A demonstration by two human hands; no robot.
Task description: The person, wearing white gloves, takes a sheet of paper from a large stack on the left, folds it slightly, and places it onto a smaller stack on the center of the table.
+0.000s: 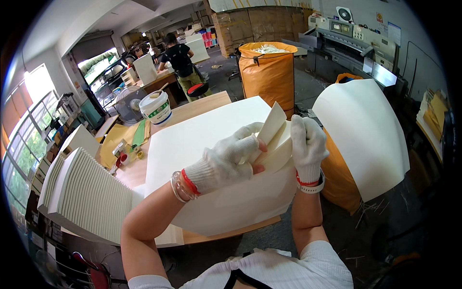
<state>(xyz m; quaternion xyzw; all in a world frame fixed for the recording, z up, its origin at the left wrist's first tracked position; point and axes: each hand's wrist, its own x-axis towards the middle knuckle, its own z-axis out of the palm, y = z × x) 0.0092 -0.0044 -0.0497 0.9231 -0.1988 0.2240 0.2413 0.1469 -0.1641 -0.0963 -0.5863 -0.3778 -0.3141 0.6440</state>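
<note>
A big stack of cream paper sheets (202,139) lies on a wooden table (197,107). At its right corner, several sheets (273,126) are lifted and curled upward. My left hand (231,156), in a white knit glove with open fingertips, pinches these raised sheets from the left. My right hand (306,144), gloved the same way, grips the same lifted corner from the right. Both hands sit close together over the stack's right edge.
A fanned pile of folded paper bundles (86,195) lies at the left. A white bucket (156,108) and a fan (128,102) stand farther back. An orange waste bag (268,72) and another under a large sheet (363,135) stand at the right. A person (180,62) works behind.
</note>
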